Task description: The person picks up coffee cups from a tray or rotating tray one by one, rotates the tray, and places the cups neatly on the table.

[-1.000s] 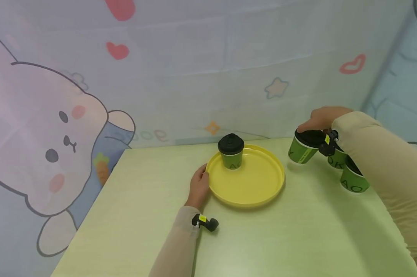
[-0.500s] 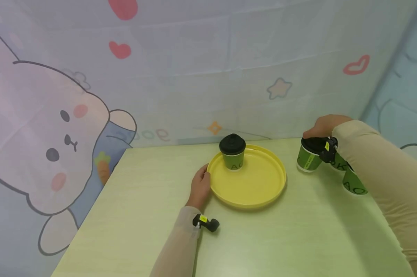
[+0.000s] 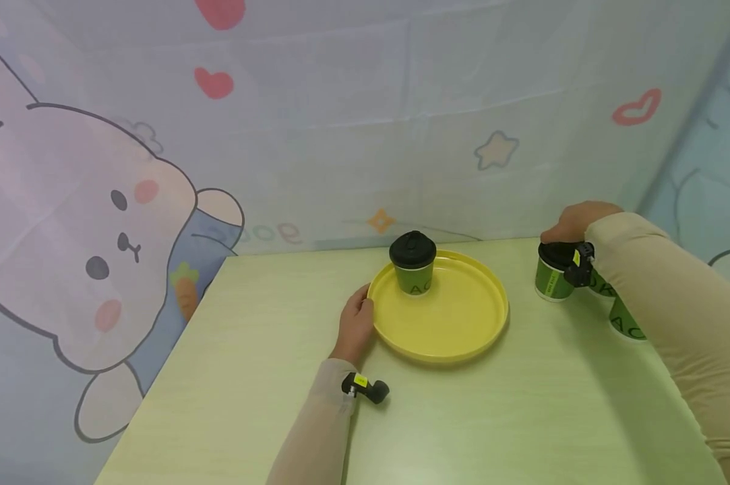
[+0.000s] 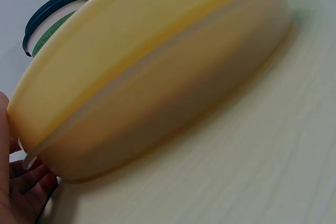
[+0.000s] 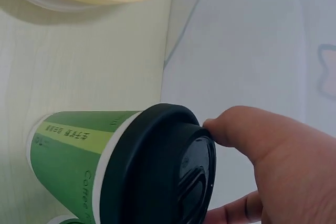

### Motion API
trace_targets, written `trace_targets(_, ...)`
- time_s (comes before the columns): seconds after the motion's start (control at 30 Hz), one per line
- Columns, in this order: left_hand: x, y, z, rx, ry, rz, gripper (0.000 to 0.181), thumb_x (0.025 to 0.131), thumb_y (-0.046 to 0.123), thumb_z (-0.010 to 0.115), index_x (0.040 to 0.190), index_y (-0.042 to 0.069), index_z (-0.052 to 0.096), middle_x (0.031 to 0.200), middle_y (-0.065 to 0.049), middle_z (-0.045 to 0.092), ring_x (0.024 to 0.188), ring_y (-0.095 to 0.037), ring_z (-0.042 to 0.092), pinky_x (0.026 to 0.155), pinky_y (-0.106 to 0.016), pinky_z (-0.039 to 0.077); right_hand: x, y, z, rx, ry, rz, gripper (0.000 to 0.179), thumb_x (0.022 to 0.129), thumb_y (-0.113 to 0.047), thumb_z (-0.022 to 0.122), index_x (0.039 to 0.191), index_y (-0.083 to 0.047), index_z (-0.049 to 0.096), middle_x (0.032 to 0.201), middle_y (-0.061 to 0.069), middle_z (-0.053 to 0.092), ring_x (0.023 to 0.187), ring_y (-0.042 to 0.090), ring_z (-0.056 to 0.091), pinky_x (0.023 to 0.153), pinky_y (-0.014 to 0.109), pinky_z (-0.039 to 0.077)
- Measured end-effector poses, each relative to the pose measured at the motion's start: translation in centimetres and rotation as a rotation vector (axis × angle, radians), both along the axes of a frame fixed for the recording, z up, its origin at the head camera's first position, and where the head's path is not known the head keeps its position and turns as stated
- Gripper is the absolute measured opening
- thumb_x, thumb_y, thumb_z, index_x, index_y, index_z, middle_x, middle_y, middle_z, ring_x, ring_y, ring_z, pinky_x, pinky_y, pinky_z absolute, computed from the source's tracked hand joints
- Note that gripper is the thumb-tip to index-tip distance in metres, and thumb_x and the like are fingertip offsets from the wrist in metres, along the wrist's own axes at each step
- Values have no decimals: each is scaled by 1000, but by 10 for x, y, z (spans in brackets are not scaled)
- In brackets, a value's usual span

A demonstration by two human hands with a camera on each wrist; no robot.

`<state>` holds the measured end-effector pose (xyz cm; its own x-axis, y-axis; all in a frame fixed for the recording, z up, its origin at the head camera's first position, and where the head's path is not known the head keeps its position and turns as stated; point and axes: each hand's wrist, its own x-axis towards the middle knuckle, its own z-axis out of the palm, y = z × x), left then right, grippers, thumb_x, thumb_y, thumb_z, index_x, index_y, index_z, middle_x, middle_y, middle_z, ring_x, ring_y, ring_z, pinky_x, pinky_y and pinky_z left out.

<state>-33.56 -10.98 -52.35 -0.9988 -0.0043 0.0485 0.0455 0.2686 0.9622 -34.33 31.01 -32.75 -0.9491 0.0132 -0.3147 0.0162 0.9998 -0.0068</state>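
Observation:
My left hand (image 3: 355, 325) grips the left rim of a round yellow tray (image 3: 446, 333); in the left wrist view its fingers (image 4: 32, 184) curl at the rim. A green paper coffee cup (image 3: 414, 277) with a black lid stands upright on the tray's back left part. At the right, my right hand (image 3: 583, 221) holds another lidded green coffee cup (image 5: 73, 156) by its black lid (image 5: 157, 166), from above. This cup looks upright at the tabletop. In the right wrist view my thumb touches the lid's edge; the other fingers are partly hidden.
Two more green cups, a rear cup (image 3: 601, 285) and a front cup (image 3: 625, 323), stand beside the held one, partly covered by my right sleeve (image 3: 662, 303). A printed cloth wall (image 3: 340, 135) rises behind the pale table (image 3: 462, 417).
My right hand has moved right with its cup, away from the tray and towards the other cups. The cup was tilted and now looks upright. My left hand keeps its hold on the tray.

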Motion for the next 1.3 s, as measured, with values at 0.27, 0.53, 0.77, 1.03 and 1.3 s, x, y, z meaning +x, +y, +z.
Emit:
trace_targets(0.27,-1,1,1,-8,-10,7,46,104,30,42,147,18,54,149,-1,53,142,-21,42,118,-43,32,-2,4,-3,22,6,-8,75,95,-55,47,131,10,59,133,43,49,109,53,58,84,59,52)
trace_targets(0.53,0,1,3,-8,-26,13,46,104,29,42,147,18,54,150,-1,52,143,-21,41,118,-43,32,-5,8,-7,27,32,4,70,97,-54,47,125,8,63,125,39,57,96,43,63,75,52,53)
trace_targets(0.77,0,1,4,2,-3,2,45,104,28,42,146,17,56,147,-2,55,139,-22,44,117,-43,33,-5,11,-6,43,33,5,71,98,-56,45,122,7,65,122,38,58,92,40,63,73,49,52)
trace_targets(1.03,1,2,4,-11,3,7,45,104,29,42,145,17,56,147,-2,54,140,-22,44,117,-43,33,0,27,11,30,151,33,77,100,-66,32,97,0,70,87,23,69,72,32,64,66,48,51)
trace_targets(1.3,1,2,3,-20,-11,10,45,104,31,42,146,20,55,147,1,54,140,-20,43,118,-43,32,6,54,36,-22,291,98,65,102,-60,36,99,-1,62,76,10,60,64,25,55,55,40,44)
